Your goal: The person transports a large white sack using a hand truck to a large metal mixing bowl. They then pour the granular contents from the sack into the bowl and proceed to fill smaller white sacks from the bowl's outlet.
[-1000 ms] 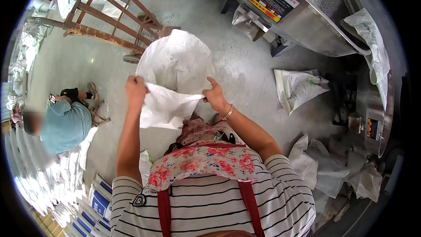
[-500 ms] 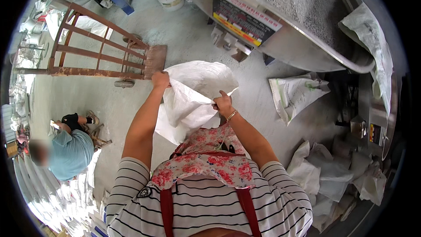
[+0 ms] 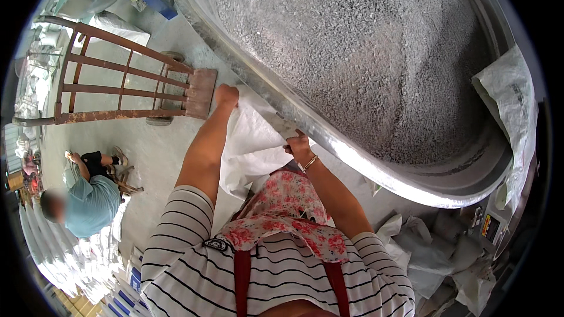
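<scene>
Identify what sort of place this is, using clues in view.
Probably a factory or workshop handling bulk material: a large metal vat of grey granules, a rusty hand truck, and stacked white sacks.

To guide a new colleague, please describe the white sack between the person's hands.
Find the big metal tub of grey granules. Beside it, before the flowered apron, is the white sack. Unlike the white plastic draped over the tub, it is held by the left hand and right hand.
</scene>
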The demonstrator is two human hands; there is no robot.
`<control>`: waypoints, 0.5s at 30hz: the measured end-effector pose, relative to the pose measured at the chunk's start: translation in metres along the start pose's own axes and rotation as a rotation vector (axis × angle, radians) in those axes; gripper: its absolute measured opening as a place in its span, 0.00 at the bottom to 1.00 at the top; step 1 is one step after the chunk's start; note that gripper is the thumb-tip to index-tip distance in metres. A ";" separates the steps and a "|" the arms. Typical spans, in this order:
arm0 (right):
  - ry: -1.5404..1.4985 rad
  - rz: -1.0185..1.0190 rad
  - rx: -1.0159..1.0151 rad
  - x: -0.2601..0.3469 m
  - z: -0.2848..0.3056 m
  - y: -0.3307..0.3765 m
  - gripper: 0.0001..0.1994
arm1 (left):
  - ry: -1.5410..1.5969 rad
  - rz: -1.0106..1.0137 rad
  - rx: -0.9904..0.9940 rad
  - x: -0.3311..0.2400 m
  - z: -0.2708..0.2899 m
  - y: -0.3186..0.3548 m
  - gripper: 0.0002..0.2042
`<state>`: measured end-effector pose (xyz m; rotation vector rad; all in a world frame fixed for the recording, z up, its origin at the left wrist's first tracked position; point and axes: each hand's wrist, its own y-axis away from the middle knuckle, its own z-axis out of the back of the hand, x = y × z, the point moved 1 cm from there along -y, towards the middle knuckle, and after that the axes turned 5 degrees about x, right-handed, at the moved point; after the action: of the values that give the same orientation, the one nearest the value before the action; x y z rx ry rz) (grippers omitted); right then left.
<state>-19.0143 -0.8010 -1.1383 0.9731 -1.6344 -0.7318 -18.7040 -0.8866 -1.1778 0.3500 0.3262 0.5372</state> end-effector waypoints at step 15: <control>0.493 0.880 -0.236 0.013 0.028 0.065 0.12 | 0.837 0.194 0.344 -0.128 0.059 0.133 0.29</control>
<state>-19.0583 -0.7809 -1.0847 0.1702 -1.3050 -0.0565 -18.8431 -0.8633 -1.0447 0.4800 1.2121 0.8075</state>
